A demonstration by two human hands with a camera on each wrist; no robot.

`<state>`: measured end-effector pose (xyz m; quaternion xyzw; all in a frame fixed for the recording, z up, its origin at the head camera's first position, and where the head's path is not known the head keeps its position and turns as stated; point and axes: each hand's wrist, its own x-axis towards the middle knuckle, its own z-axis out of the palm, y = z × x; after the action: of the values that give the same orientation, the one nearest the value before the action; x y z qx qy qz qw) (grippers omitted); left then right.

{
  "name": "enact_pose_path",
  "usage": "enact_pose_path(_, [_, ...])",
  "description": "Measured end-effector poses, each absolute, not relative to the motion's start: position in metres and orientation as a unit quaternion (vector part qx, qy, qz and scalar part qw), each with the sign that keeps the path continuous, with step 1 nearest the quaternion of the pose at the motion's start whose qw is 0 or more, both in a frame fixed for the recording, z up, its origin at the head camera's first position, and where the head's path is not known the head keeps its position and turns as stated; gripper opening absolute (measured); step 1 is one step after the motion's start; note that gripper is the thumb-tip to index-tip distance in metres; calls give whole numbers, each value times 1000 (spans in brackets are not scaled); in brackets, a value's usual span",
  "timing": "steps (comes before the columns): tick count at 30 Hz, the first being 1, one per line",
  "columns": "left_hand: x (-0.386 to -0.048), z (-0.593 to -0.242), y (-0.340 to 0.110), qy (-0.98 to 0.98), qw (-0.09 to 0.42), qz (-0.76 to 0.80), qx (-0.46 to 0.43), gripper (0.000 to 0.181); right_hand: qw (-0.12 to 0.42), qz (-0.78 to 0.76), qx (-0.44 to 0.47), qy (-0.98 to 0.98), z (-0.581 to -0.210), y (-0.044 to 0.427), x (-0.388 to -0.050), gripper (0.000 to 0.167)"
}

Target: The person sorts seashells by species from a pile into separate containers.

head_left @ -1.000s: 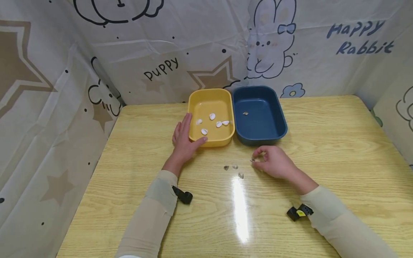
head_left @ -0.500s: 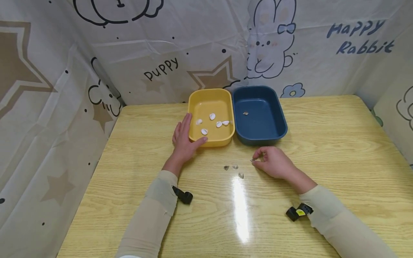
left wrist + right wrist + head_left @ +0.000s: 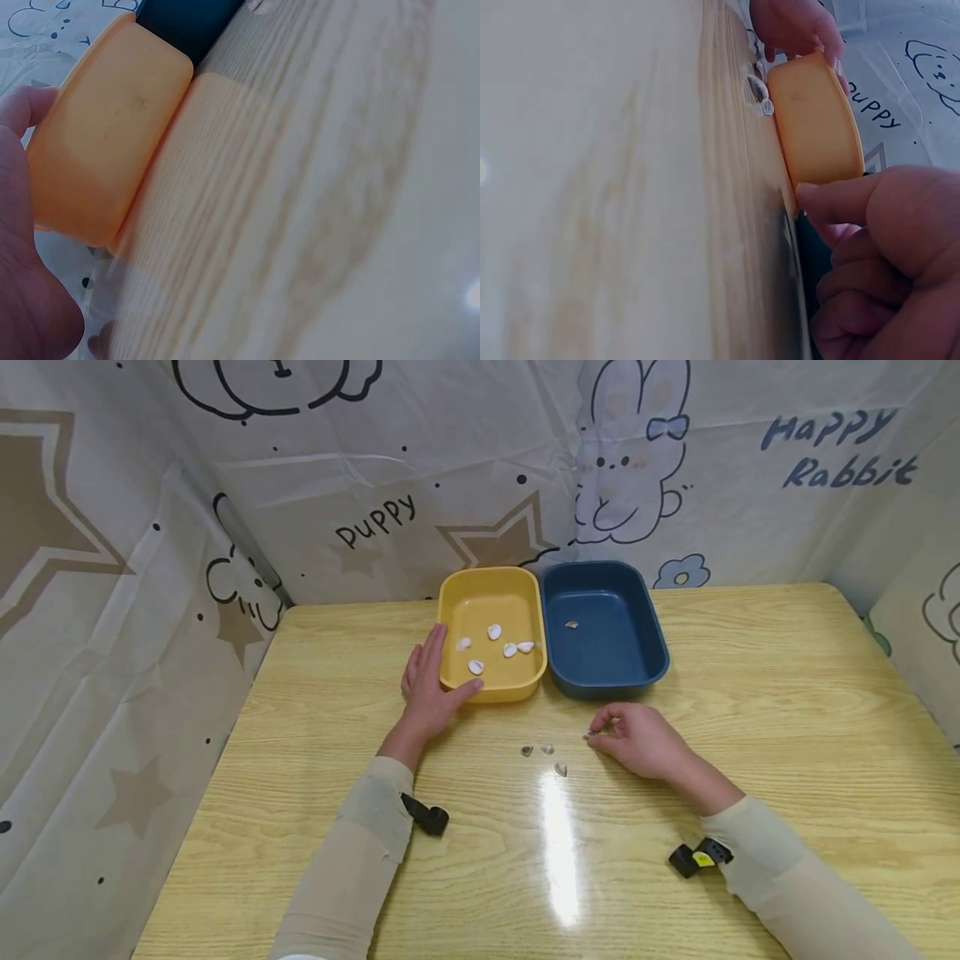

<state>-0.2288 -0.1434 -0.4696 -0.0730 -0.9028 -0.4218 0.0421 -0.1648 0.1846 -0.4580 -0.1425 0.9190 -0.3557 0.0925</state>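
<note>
My left hand (image 3: 431, 689) rests at the near left corner of a yellow bin (image 3: 498, 694), fingers laid straight along its side, thumb on the front rim. Inside that bin lie several white shells (image 3: 494, 632). My right hand (image 3: 641, 742) pinches a small shell (image 3: 587, 737) between thumb and index finger, close above the table in front of a blue bin (image 3: 609, 683). One brownish shell (image 3: 572, 625) sits in the blue bin. To the left of my right fingers, three small dark shells (image 3: 527, 751) lie on the wood. In the right wrist view, the pinched shell is mostly hidden.
Both bins stand side by side at the back of the wood-grain table (image 3: 300, 760), close to a printed cloth backdrop (image 3: 375, 452). More cloth (image 3: 90, 693) hangs along the left. A bright reflection lies on the tabletop between the forearms.
My right hand has shifted only very slightly and keeps its pinch on the shell. The left hand, the bins and the loose shells stay where they were.
</note>
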Motion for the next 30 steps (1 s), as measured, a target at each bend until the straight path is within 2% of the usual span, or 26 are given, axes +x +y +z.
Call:
enact_pose_path(12, [-229, -471, -144, -903, 46, -419, -77, 100, 110, -383, -134, 908, -432, 180, -160, 14])
enact_pose_path(30, [-228, -470, -144, -901, 47, -423, -79, 100, 64, -403, -144, 901, -389, 171, -172, 15])
